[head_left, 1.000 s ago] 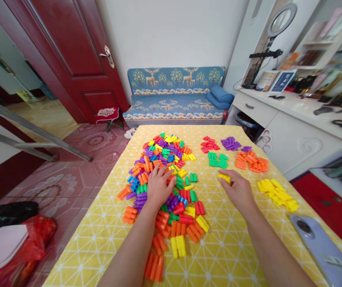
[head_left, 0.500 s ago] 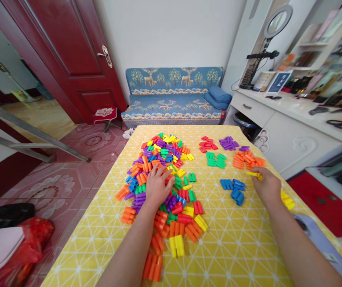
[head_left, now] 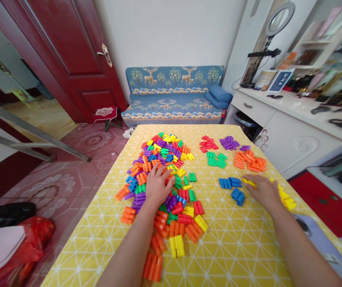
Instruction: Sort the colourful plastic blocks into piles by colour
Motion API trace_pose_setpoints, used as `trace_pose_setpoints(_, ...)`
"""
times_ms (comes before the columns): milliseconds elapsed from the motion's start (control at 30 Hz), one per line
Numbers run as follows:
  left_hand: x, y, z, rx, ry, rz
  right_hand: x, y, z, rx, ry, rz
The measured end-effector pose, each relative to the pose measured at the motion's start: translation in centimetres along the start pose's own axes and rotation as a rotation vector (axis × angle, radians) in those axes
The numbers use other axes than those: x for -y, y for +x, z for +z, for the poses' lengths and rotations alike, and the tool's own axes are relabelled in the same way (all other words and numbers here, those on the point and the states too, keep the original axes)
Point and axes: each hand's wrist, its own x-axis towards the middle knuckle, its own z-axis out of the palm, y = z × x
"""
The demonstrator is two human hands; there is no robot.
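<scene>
My left hand (head_left: 158, 185) lies palm down with fingers spread on a big mixed pile of plastic tube-shaped building blocks (head_left: 142, 177) in orange, purple, green, red, blue and yellow. My right hand (head_left: 262, 192) is low over the table's right side, a yellow block (head_left: 249, 182) between its thumb and index finger; its other fingers stick out to the right. Just left of those fingertips are several blue blocks (head_left: 225, 183). More yellow blocks (head_left: 286, 198) sit right of this hand, partly hidden by it.
Sorted groups of red (head_left: 208, 144), purple (head_left: 229, 143), green (head_left: 216, 160) and orange blocks (head_left: 250, 161) lie at the table's far right. A pale purple phone-like object (head_left: 317, 239) rests by my right forearm. Beyond the yellow-clothed table (head_left: 219, 247) stands a blue sofa (head_left: 173, 104).
My right hand has moved left and slightly nearer with the yellow block. The two farther blue blocks have shifted slightly left. More yellow blocks show behind the hand. My left hand stays put.
</scene>
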Motion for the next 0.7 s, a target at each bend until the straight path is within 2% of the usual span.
trace_pose_setpoints(67,0.0,0.0,0.0,0.003,0.002,0.002,0.0,0.0,-0.3,-0.064,-0.022,0.030)
trace_pose_setpoints(133,0.0,0.0,0.0,0.004,0.005,0.004,0.4,-0.1,-0.4,-0.183,0.003,0.035)
trace_pose_setpoints(233,0.0,0.0,0.0,0.003,0.010,0.004,2.2,-0.5,-0.3,-0.314,0.225,-0.061)
trace_pose_setpoints(367,0.0,0.0,-0.1,0.003,0.011,0.002,5.7,-1.6,0.9,-0.235,0.512,-0.165)
trace_pose_setpoints(533,0.0,0.0,-0.1,0.005,0.003,-0.005,8.4,-2.1,2.1,-0.187,0.563,-0.255)
trace_pose_setpoints(700,0.0,-0.1,-0.1,0.010,-0.002,-0.007,10.1,-1.4,0.8,-0.169,0.548,-0.317)
